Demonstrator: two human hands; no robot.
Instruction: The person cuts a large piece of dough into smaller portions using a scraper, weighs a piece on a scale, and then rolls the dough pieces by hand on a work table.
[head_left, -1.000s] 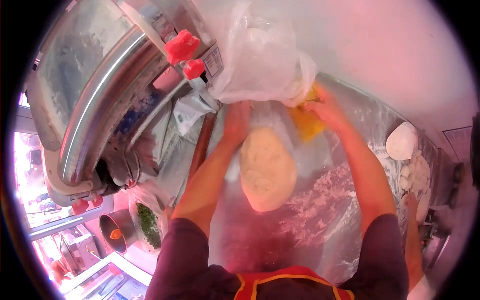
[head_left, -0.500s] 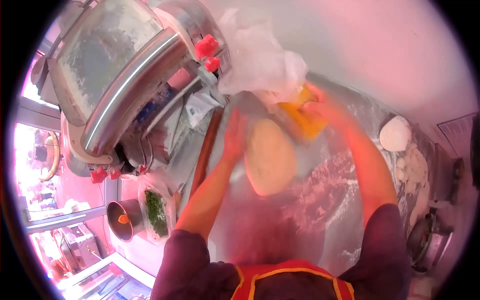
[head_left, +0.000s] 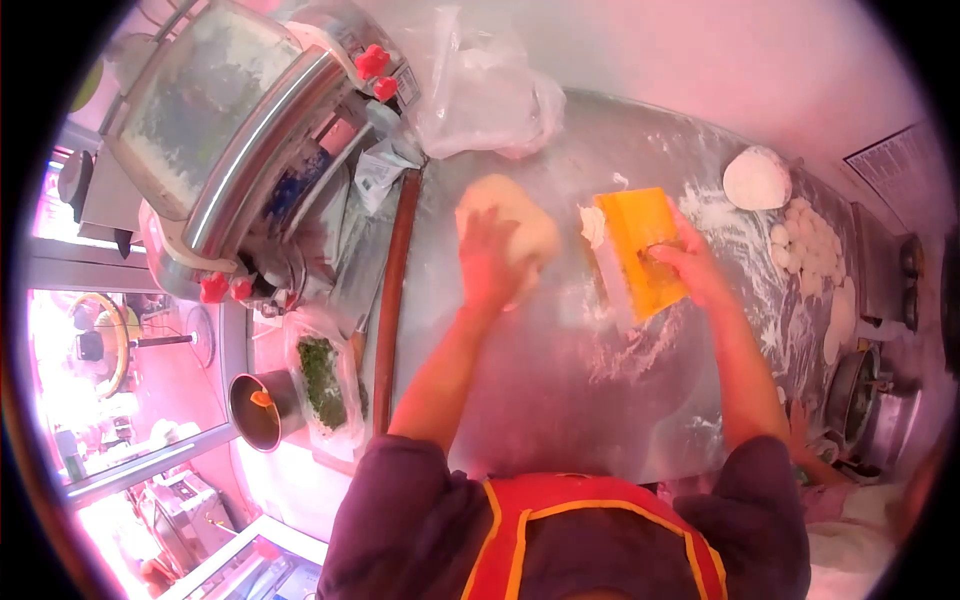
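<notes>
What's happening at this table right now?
A person works at a floured steel table. The left hand presses down on a dough lump. The right hand grips a yellow scraper beside it. A rolling pin lies along the left edge and a plastic bag sits behind. A dough ball and small pieces lie far right.

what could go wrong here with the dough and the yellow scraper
The scraper in the right hand sits close to the left hand on the dough; a quick cut might nick fingers. The rolling pin lies near the left edge of the table and could roll off if bumped.
</notes>
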